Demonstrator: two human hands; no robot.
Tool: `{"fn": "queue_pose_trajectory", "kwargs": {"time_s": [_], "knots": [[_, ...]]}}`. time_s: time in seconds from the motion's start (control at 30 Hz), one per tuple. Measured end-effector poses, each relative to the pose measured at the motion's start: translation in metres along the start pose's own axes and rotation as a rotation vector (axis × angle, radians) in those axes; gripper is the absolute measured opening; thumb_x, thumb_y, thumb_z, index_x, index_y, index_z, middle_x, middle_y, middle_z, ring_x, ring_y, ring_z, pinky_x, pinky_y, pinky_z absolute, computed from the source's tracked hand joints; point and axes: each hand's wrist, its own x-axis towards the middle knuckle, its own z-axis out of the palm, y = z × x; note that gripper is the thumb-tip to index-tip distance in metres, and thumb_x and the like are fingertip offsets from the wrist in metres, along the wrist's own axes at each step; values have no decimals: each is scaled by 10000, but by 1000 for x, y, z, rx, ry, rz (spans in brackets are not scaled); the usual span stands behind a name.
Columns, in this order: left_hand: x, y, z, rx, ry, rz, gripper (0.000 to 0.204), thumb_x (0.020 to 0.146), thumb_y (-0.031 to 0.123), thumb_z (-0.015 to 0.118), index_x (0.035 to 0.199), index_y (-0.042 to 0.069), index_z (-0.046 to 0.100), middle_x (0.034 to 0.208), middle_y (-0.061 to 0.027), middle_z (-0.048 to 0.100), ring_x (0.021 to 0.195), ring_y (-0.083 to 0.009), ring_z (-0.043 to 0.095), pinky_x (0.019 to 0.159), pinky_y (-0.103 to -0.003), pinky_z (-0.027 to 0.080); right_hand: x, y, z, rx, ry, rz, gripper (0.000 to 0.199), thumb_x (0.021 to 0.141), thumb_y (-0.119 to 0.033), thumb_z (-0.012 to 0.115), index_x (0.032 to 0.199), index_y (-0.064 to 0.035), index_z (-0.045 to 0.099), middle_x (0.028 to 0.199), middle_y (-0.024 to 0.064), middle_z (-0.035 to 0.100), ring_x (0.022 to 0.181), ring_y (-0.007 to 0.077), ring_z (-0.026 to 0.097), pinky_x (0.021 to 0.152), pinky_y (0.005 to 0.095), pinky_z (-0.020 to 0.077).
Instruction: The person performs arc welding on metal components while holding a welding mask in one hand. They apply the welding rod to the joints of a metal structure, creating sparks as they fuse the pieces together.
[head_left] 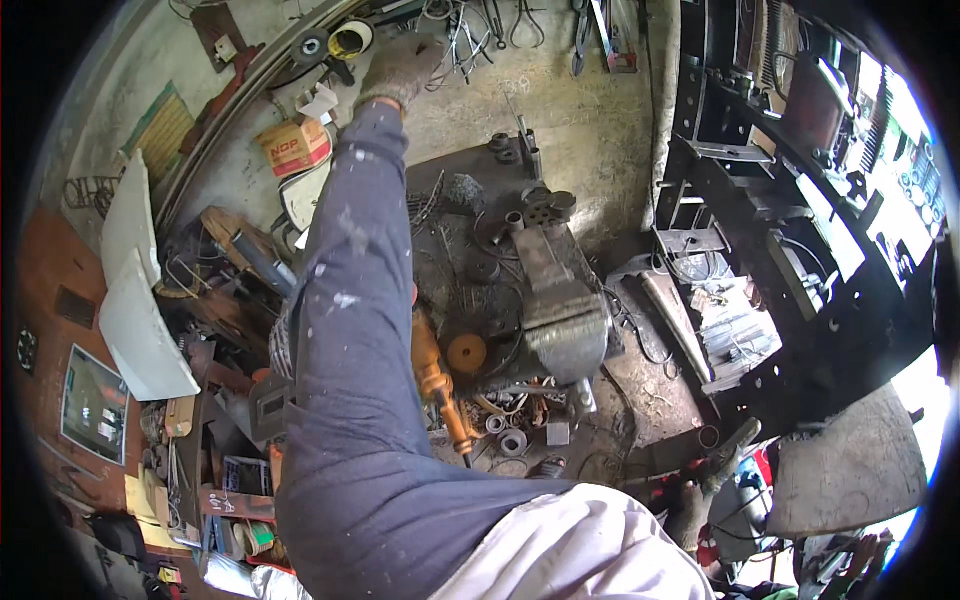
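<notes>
Overhead, left hand [400,68] in grubby knit glove reaches to wall shelf, fingers curled near yellow-rimmed round disc [350,40]; actual hold cannot be confirmed. Right hand out of view. Below sleeve: heavy grey steel vise [560,305] on cluttered bench [650,390], orange power drill [440,385] lying flat beside it.

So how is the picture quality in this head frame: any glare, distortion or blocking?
Head view: strong fisheye bending, with black corners; daylight blows out the window at the right edge, while the cluttered workbench and vise sit in dim, flat light; the raised left sleeve hides much of the middle; the gloved left hand at the wall looks slightly soft.
</notes>
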Motion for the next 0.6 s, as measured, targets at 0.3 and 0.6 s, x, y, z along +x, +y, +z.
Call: {"fn": "queue_pose_trajectory", "kwargs": {"time_s": [0.3,0.6], "knots": [[83,44,40,-76,206,-74,507,813,407,583,1208,94,529,1203,-181,548,1111,-353,511,912,-431,391,52,-15,49,-59,45,76,756,763,-307,636,1366,-48,261,1222,129,423,952,213,526,808,346,466],[154,14,48,416,298,-70,345,842,369,498,976,85,642,984,-163,633,944,-361,589,808,-443,461,55,-23,56,-38,20,80,799,743,-311,651,1376,-49,238,1273,153,376,976,238,524,830,363,465]]}}
